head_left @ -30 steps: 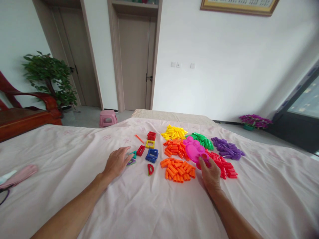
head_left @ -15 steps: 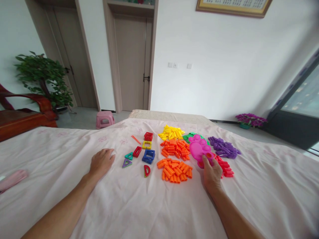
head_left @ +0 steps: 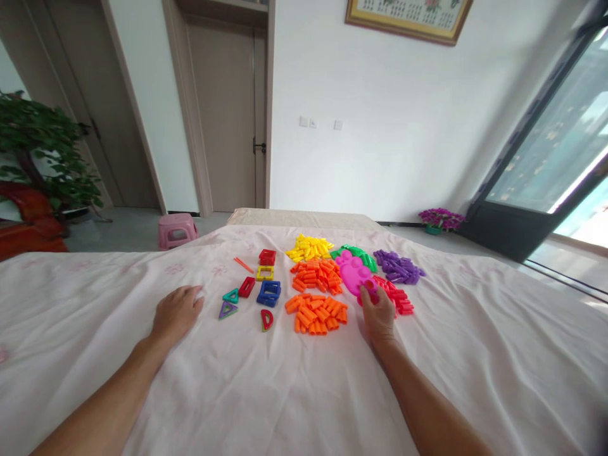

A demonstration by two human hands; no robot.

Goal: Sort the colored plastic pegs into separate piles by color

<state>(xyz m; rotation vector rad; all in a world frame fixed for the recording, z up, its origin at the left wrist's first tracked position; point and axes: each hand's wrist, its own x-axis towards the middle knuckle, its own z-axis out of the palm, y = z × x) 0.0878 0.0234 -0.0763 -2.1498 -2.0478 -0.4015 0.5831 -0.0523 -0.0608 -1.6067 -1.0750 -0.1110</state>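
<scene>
My right hand (head_left: 379, 313) pinches the lower edge of a pink paw-shaped plate (head_left: 354, 272), beside red pieces (head_left: 399, 297). Left of it lie two piles of orange pieces (head_left: 317, 313); yellow (head_left: 308, 247), green (head_left: 363, 255) and purple (head_left: 399, 267) piles lie farther back. My left hand (head_left: 177, 313) rests on the cloth, fingers loosely curled with a gap between thumb and fingers, holding nothing. Nearest to it are a purple triangle (head_left: 227, 310) and a teal triangle (head_left: 231, 296). Blue squares (head_left: 269, 293), a yellow square (head_left: 265, 273) and a red D-shaped piece (head_left: 266, 320) lie between the hands.
A pale cloth (head_left: 266, 392) covers the surface. Thin orange sticks (head_left: 244, 265) lie by red frames (head_left: 267, 256). Beyond stand a pink stool (head_left: 177, 232), a plant (head_left: 47, 149), a wooden chair (head_left: 31, 221) and a pot of purple flowers (head_left: 441, 219).
The view has turned to the right, so the scene sits farther left. The pink plate, still in my right hand, appears lower over the piles. My left hand looks much the same.
</scene>
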